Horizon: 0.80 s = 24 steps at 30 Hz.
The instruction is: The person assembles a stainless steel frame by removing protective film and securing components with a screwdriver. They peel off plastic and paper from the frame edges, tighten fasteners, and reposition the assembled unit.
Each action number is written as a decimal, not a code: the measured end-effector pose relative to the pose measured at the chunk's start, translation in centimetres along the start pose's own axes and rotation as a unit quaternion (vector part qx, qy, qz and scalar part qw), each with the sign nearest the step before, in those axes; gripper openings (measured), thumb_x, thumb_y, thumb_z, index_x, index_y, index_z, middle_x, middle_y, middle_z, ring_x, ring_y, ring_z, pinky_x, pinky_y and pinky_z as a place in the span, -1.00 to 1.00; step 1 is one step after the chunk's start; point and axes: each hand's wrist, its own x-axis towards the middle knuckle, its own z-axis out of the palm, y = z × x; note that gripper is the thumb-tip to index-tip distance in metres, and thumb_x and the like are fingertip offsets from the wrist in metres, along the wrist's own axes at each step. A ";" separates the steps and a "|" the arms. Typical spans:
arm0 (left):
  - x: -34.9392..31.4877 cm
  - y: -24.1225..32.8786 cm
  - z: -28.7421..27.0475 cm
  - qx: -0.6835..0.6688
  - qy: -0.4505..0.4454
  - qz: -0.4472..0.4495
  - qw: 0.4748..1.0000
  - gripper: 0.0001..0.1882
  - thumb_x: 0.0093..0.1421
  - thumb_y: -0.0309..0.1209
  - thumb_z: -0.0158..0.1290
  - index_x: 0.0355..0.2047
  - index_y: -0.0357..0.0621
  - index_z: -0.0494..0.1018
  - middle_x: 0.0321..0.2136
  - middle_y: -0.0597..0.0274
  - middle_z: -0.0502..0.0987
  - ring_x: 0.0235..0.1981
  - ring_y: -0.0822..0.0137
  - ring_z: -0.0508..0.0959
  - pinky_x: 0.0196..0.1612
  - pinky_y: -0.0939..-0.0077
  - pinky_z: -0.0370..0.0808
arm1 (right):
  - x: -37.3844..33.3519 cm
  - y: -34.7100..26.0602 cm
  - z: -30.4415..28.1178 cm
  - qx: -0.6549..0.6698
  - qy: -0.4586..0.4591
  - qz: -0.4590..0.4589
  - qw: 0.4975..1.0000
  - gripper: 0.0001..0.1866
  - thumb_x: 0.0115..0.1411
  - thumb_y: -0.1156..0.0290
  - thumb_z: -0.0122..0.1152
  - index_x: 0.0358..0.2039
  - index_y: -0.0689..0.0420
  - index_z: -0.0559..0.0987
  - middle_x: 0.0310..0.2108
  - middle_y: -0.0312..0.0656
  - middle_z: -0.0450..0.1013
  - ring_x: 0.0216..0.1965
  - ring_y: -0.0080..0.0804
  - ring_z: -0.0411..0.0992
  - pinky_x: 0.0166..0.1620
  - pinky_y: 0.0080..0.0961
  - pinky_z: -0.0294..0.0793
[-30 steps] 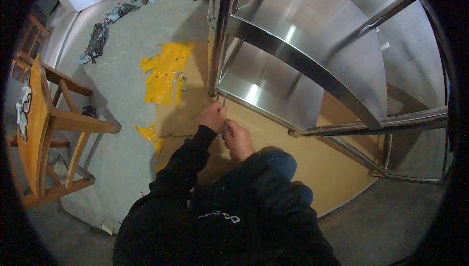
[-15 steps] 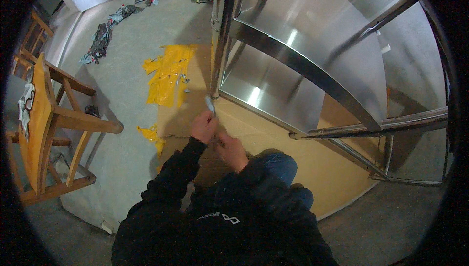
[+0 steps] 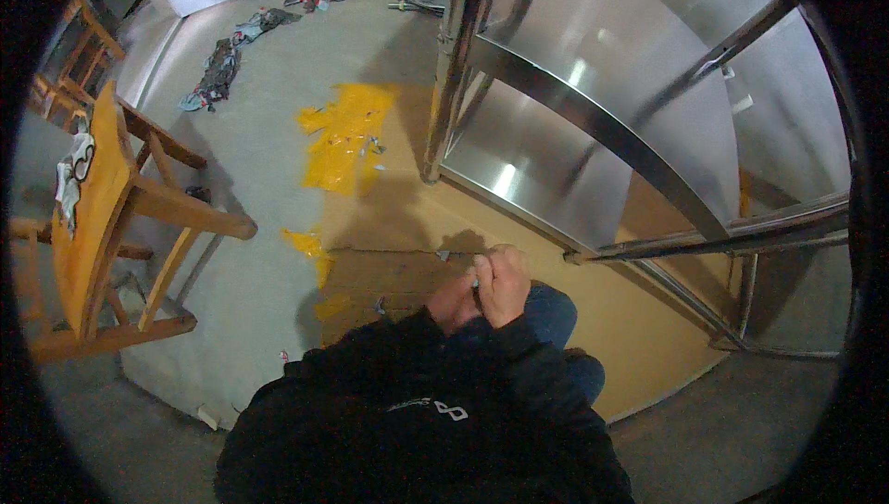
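Both my hands are drawn close together over my lap, just in front of my knees. My left hand [image 3: 452, 302] is closed, its fingers mostly covered by the other hand. Against it presses my right hand [image 3: 505, 283], its fingers curled and its thumb on top. A tiny greyish bit shows between the two hands, too small to name. Below lies a sheet of brown cardboard [image 3: 370, 226], with a small grey scrap [image 3: 443, 255] near my fingertips and another grey scrap [image 3: 380, 305] nearer to me.
A shiny metal rack [image 3: 574, 147] with shelves stands at the right on the cardboard. Yellow tape [image 3: 350, 138] covers the cardboard's far left part. At the left is a wooden stool [image 3: 106, 217] lying tipped. Crumpled dark rags [image 3: 220, 69] trail across the floor farther off.
My hands have come back toward my body and to the right. The small pale strip that stuck out of my left hand no longer shows. The whole view has shifted slightly.
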 end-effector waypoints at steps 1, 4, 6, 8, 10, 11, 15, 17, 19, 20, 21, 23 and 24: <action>-0.3 1.0 1.1 -0.085 -0.011 -0.006 0.996 -0.70 0.29 -0.21 -0.18 -0.13 -0.13 0.37 -0.17 0.24 0.42 -0.10 0.38 0.41 -0.06 0.42 0.39 | -0.2 0.4 -0.2 -0.010 0.030 -0.027 0.999 -0.84 0.07 0.35 0.13 -0.44 0.18 0.51 -0.31 -0.12 0.41 -0.26 -0.11 0.34 -0.23 -0.26 0.35; -1.3 6.5 2.7 -0.319 -0.118 -0.077 0.937 -0.74 0.29 -0.24 -0.20 -0.18 -0.08 0.39 -0.20 0.26 0.41 -0.11 0.40 0.40 -0.09 0.45 0.38 | -1.6 1.3 -1.6 -0.015 -0.009 -0.077 0.997 -0.76 0.04 0.30 0.16 -0.34 0.18 0.49 -0.21 -0.12 0.39 -0.18 -0.07 0.31 -0.13 -0.22 0.28; -1.1 5.1 1.2 -0.093 -0.096 -0.034 0.990 -0.77 0.28 -0.22 -0.18 -0.25 -0.06 0.38 -0.29 0.29 0.41 -0.17 0.39 0.43 -0.15 0.46 0.41 | -2.2 0.6 -3.2 0.005 -0.060 -0.130 0.990 -0.71 0.02 0.29 0.17 -0.27 0.18 0.48 -0.17 -0.12 0.37 -0.17 -0.05 0.29 -0.11 -0.20 0.26; -1.1 4.9 -0.1 0.022 -0.075 -0.047 0.996 -0.78 0.26 -0.19 -0.15 -0.32 -0.03 0.37 -0.39 0.33 0.40 -0.28 0.40 0.44 -0.27 0.48 0.43 | -3.4 0.2 -4.0 0.011 -0.107 -0.109 0.988 -0.57 0.01 0.29 0.19 -0.10 0.19 0.43 -0.07 -0.05 0.33 -0.10 -0.02 0.27 -0.04 -0.20 0.23; 0.0 4.9 -3.5 0.086 -0.039 -0.048 0.994 -0.78 0.22 -0.18 -0.11 -0.35 -0.05 0.35 -0.48 0.35 0.36 -0.40 0.40 0.44 -0.41 0.48 0.42 | -5.0 0.4 -3.9 0.020 -0.122 -0.067 0.990 -0.52 -0.01 0.35 0.20 -0.06 0.22 0.40 -0.04 0.01 0.31 -0.05 -0.01 0.26 0.00 -0.22 0.23; 0.8 4.1 -5.9 0.150 -0.008 -0.021 0.988 -0.77 0.19 -0.19 -0.08 -0.34 -0.08 0.33 -0.50 0.34 0.34 -0.44 0.40 0.44 -0.47 0.47 0.41 | -6.2 2.0 -3.4 0.019 -0.116 -0.050 0.992 -0.45 0.00 0.34 0.21 0.01 0.24 0.34 0.00 0.06 0.27 -0.04 0.00 0.28 0.01 -0.27 0.27; 6.3 9.6 -9.7 -0.060 0.257 -0.085 0.961 -0.57 0.17 0.03 -0.14 -0.41 -0.11 0.36 -0.59 0.24 0.35 -0.62 0.33 0.41 -0.63 0.40 0.33 | -10.6 7.1 -4.5 0.094 -0.089 0.115 0.985 -0.53 0.07 0.30 0.19 -0.04 0.25 0.39 -0.07 0.06 0.34 -0.14 -0.01 0.37 -0.10 -0.34 0.38; 9.0 10.6 -16.6 0.209 0.248 -0.045 0.945 -0.48 0.17 0.12 -0.18 -0.49 -0.11 0.41 -0.63 0.16 0.40 -0.69 0.27 0.40 -0.60 0.38 0.36 | -11.4 7.9 -5.5 0.102 -0.091 0.159 0.978 -0.63 0.08 0.30 0.18 -0.13 0.24 0.45 -0.17 0.03 0.41 -0.19 -0.03 0.42 -0.16 -0.36 0.42; 11.9 11.9 -20.5 0.376 0.254 -0.030 0.891 -0.48 0.14 0.11 -0.12 -0.50 -0.13 0.46 -0.60 0.07 0.45 -0.64 0.22 0.45 -0.53 0.37 0.41 | -12.4 8.6 -5.6 0.114 -0.085 0.183 0.973 -0.66 0.09 0.31 0.17 -0.17 0.25 0.47 -0.20 0.02 0.42 -0.21 -0.06 0.42 -0.17 -0.36 0.42; 13.1 12.2 -21.5 0.394 0.288 0.008 0.873 -0.52 0.12 0.07 -0.07 -0.47 -0.15 0.48 -0.58 0.04 0.46 -0.59 0.20 0.48 -0.47 0.35 0.43 | -12.7 8.7 -5.6 0.120 -0.083 0.197 0.969 -0.67 0.09 0.32 0.16 -0.18 0.25 0.47 -0.22 0.01 0.42 -0.21 -0.07 0.42 -0.18 -0.36 0.42; 14.3 12.6 -22.3 0.413 0.322 0.044 0.851 -0.55 0.10 0.02 -0.01 -0.44 -0.16 0.50 -0.55 0.02 0.48 -0.53 0.17 0.50 -0.41 0.33 0.44 | -12.8 8.7 -5.5 0.105 -0.072 0.175 0.976 -0.69 0.08 0.33 0.16 -0.20 0.25 0.48 -0.24 0.01 0.43 -0.24 -0.11 0.43 -0.19 -0.36 0.41; 15.7 11.2 -27.0 0.436 0.396 0.202 0.783 -0.63 0.05 -0.08 0.09 -0.38 -0.16 0.51 -0.52 0.00 0.48 -0.44 0.11 0.52 -0.31 0.27 0.45 | -11.9 8.1 -5.2 0.111 -0.108 0.176 0.972 -0.70 0.08 0.34 0.16 -0.21 0.24 0.48 -0.25 0.02 0.43 -0.24 -0.08 0.43 -0.18 -0.34 0.41; 16.5 11.3 -26.7 0.494 0.372 0.130 0.775 -0.67 0.02 -0.13 0.12 -0.34 -0.13 0.50 -0.45 0.00 0.48 -0.36 0.10 0.51 -0.26 0.25 0.44 | -12.0 7.9 -5.3 0.106 -0.116 0.189 0.969 -0.71 0.08 0.34 0.16 -0.22 0.24 0.48 -0.25 0.03 0.43 -0.25 -0.07 0.42 -0.18 -0.33 0.40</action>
